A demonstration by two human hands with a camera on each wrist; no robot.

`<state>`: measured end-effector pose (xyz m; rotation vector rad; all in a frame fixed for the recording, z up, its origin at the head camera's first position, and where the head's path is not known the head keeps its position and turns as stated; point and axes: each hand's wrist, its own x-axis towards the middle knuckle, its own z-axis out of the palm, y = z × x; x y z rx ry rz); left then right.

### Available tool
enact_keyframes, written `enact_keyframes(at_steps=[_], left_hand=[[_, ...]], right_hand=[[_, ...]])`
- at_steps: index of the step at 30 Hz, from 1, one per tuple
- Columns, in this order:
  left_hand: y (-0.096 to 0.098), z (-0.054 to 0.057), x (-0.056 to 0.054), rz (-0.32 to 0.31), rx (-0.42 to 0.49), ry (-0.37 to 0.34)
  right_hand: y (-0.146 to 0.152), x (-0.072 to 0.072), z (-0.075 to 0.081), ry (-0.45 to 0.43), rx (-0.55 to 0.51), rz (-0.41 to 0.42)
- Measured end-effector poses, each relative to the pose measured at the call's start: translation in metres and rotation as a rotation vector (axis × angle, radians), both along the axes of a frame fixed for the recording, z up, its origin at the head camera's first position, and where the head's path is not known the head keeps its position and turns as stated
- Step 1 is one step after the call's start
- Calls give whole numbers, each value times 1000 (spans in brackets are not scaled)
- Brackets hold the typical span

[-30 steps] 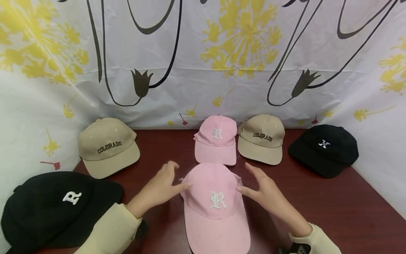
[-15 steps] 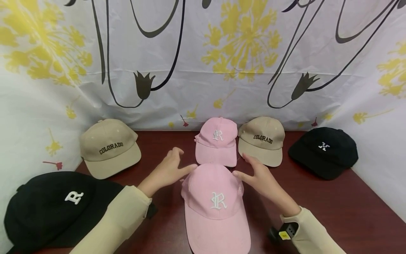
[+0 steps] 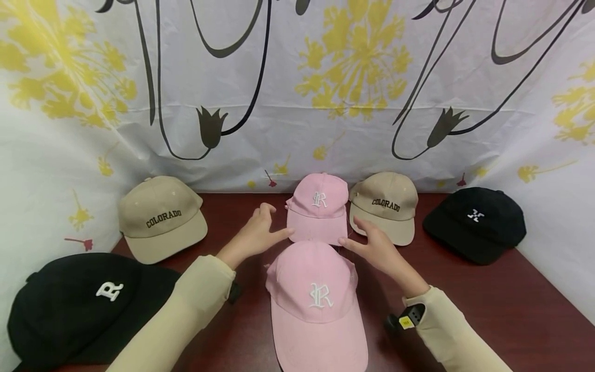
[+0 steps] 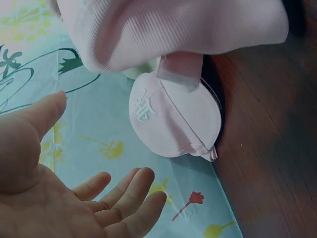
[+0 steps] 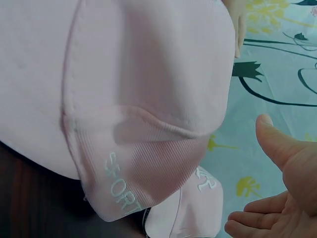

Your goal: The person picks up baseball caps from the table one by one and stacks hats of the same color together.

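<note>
The front pink cap (image 3: 315, 310) lies midway between the desk's left and right edges, toward the near edge, brim pointing nearward. The smaller pink cap (image 3: 318, 209) sits just behind it, near the middle of the far edge. The left hand (image 3: 253, 235) and right hand (image 3: 378, 253) flank the gap between the two; each grip is wide, thumb spread from the fingers. In the head view both thumbs overlap the smaller cap's brim; I cannot tell whether the right one touches. Beside that cap stands a tan COLORADO cap (image 3: 385, 206); a second tan cap (image 3: 158, 219) is by the desk's (image 3: 492, 305) far left corner. A black R cap (image 3: 83, 305) lies along the left edge, another black cap (image 3: 483, 225) near the far right corner. Flower-printed cloth (image 3: 283, 77) rises behind the far edge.
</note>
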<state>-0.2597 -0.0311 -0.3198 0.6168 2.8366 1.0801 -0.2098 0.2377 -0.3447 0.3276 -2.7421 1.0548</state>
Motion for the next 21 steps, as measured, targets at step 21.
enact_keyframes(at_steps=[21], left_hand=[[17,-9,-34,-6,2,-35]], right_hand=[[5,-32,-7,-83,-17,-25]])
